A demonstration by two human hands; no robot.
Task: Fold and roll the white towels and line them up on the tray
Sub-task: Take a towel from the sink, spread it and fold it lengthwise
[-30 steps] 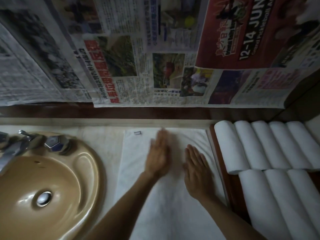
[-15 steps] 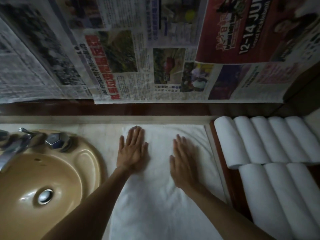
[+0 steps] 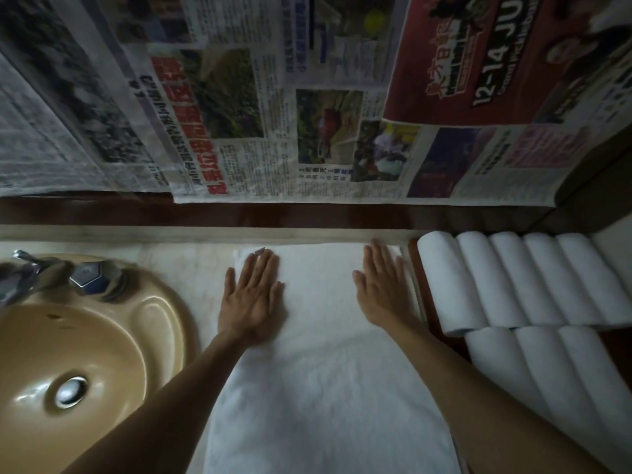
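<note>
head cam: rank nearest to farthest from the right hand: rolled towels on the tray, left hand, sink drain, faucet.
From the right hand:
1. Rolled towels, just to its right on the tray.
2. Left hand, to its left, flat on the same flat towel.
3. Faucet and sink drain, far left; too close to call.

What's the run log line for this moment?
stage: smoothing | left hand: flat on towel | right hand: flat on towel | tray: rolled towels

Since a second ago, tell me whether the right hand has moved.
Yes. The right hand has slid right across the flat towel, away from the left hand, to the edge beside the tray.
</note>
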